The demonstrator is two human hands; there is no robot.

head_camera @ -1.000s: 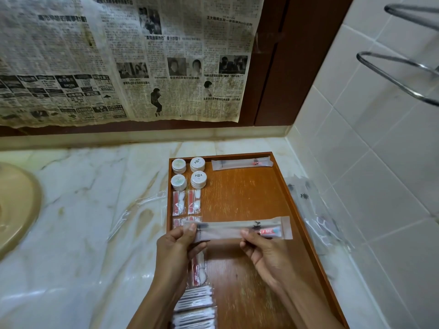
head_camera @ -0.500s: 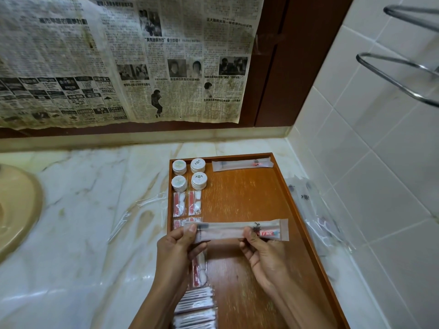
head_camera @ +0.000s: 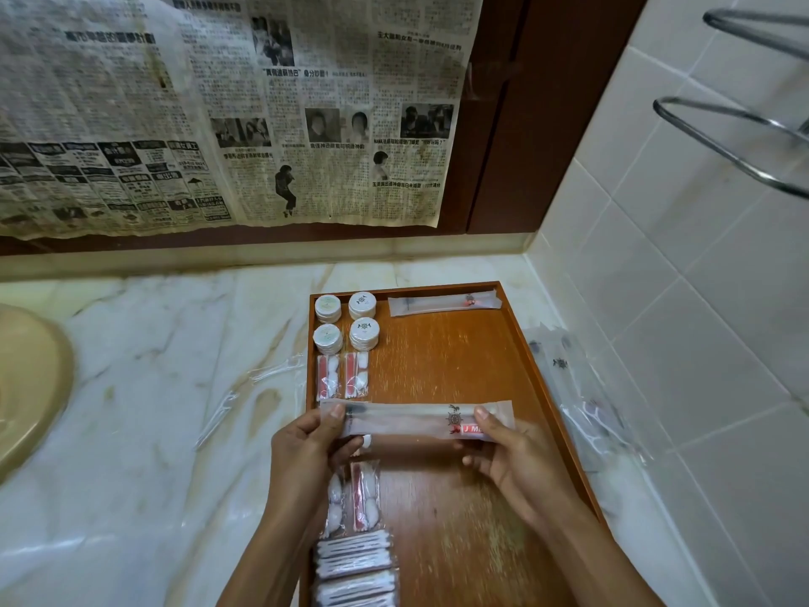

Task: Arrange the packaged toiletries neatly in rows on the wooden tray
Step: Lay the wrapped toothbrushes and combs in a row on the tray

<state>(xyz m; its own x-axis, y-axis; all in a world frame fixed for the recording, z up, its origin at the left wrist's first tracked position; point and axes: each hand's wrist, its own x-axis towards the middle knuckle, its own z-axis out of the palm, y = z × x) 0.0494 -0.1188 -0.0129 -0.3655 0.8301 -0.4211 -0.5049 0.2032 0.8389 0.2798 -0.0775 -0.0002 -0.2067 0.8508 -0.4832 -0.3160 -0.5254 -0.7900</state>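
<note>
Frosted plastic, the toothbrush packet (head_camera: 416, 420) hangs crosswise over the middle of the wooden tray (head_camera: 556, 400), pinched at either end by left hand (head_camera: 306, 444) and right hand (head_camera: 516, 462), looking light, slick and bendy, so best kept held by its ends.

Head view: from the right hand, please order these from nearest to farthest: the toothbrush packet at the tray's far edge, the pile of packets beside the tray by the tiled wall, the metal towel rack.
1. Pile of packets: on the counter, just right of the right hand.
2. Toothbrush packet at the far edge: top of the wooden tray.
3. Metal towel rack: high on the tiled wall, upper right.
</note>
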